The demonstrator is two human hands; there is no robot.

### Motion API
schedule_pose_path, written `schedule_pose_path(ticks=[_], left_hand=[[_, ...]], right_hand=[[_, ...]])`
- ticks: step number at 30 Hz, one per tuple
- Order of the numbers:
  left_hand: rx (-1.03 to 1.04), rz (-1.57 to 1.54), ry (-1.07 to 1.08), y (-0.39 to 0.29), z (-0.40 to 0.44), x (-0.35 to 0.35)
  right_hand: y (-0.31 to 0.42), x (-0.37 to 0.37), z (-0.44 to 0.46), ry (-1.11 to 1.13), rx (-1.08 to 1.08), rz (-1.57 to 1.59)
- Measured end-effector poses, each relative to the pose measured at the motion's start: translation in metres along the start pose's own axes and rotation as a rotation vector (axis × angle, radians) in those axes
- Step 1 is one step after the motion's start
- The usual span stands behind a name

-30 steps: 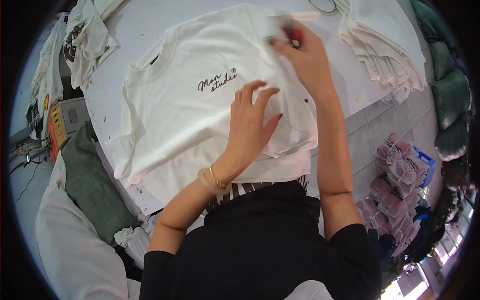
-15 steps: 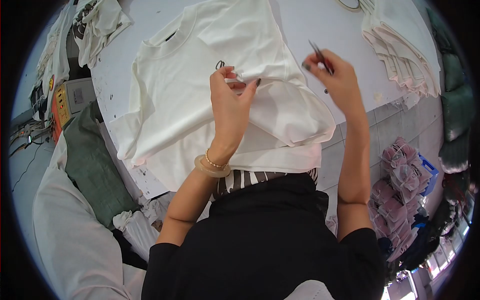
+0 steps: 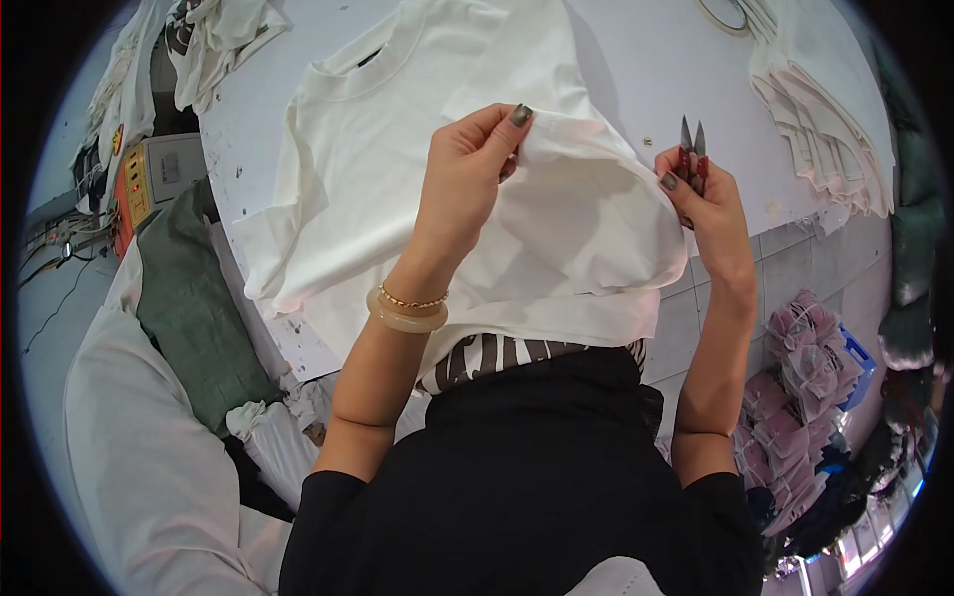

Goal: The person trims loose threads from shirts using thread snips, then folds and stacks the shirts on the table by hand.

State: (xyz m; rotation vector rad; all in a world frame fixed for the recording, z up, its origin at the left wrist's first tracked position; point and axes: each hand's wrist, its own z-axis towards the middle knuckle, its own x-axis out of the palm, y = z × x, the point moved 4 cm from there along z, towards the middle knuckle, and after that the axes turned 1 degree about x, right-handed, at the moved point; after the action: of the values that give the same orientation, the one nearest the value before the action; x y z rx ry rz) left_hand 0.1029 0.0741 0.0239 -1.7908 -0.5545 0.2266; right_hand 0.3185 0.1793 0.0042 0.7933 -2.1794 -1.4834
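A white shirt (image 3: 378, 179) lies on the pale table, its collar at the upper left and one side lifted into a fold. My left hand (image 3: 475, 164) pinches the lifted cloth near the shirt's middle. At the shirt's right edge is my right hand (image 3: 708, 204), closed round small red-handled scissors (image 3: 694, 159) whose two blades point up and stand apart. Its thumb touches or nearly touches the fabric edge. The fold hides the printed lettering.
White folded cloths (image 3: 820, 109) and a ring-shaped item (image 3: 723, 14) are at the table's upper right. A control box (image 3: 164, 174) stands left. Wrapped pink bundles (image 3: 800, 377) and a blue crate (image 3: 857, 368) sit lower right.
My left hand has gone from hovering to pinching the shirt and has raised its fabric. My right hand has come down to the shirt's right edge with the scissors. The lettering is now covered.
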Motion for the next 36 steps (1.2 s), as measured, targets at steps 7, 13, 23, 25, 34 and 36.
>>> schedule_pose_path(ticks=[7, 13, 23, 25, 34, 36], left_hand=[[0.009, -0.01, 0.024, -0.001, -0.003, 0.004], [-0.038, -0.064, -0.005, -0.006, -0.006, 0.008], [0.31, 0.219, -0.051, -0.016, 0.007, -0.005], [0.541, 0.411, -0.304, -0.039, 0.007, -0.057], [-0.395, 0.837, -0.856, 0.042, -0.185, -0.354], [-0.426, 0.637, -0.911, 0.049, -0.201, -0.315]], right_hand=[[0.002, 0.001, -0.007, 0.004, -0.02, 0.013], [0.022, 0.009, -0.01, -0.104, -0.12, -0.11], [0.065, 0.051, 0.025, -0.452, -0.338, -0.265], [0.054, -0.005, 0.044, -0.825, -0.533, -0.448], [-0.035, -0.064, 0.009, -0.486, 0.075, -0.367], [-0.018, -0.033, 0.011, -0.445, 0.15, -0.301]])
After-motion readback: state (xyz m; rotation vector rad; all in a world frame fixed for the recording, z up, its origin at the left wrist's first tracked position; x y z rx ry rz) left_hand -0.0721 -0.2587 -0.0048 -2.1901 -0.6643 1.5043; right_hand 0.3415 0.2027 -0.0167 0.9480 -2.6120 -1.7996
